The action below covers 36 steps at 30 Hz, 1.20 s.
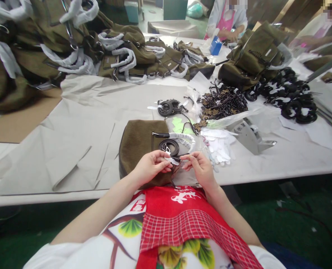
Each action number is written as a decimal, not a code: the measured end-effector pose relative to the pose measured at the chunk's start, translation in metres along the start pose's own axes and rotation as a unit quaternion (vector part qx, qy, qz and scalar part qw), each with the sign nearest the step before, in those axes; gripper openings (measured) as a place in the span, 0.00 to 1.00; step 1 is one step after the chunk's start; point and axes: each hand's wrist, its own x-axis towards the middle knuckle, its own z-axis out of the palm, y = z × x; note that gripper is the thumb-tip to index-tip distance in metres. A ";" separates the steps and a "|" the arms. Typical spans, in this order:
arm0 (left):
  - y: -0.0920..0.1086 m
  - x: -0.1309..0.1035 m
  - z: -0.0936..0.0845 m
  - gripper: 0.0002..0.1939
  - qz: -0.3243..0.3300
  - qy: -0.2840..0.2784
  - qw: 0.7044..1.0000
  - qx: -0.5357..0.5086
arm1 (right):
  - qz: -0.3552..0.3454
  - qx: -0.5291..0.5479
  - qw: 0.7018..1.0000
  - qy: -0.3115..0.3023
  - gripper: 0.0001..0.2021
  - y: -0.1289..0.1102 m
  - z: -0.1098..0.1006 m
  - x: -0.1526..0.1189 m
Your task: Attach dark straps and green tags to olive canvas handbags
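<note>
An olive-green handbag [139, 147] lies on the table edge in front of me, its white-wrapped handle [187, 139] pointing right. On the bag rests a coiled dark strap [169, 144] with a metal clasp. My left hand [154, 164] is closed in a pinch over the bag, at a short dark strap end [175, 159] beside a small white slip [172, 161]. From the other side my right hand [200, 168] pinches the same strap end near the handle. Fingertips partly cover what lies between the two hands.
Olive bags with wrapped handles [123, 56] are heaped along the back. To the right are a pile of dark chains [224, 102], coiled black straps [299, 108], white paper tags [219, 144] and a grey tape dispenser [252, 136]. A co-worker [227, 22] stands across the table.
</note>
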 end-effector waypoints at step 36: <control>0.010 0.014 0.025 0.09 0.032 -0.052 0.984 0.165 | 0.013 -0.004 1.000 -0.013 0.06 0.015 0.004 0.003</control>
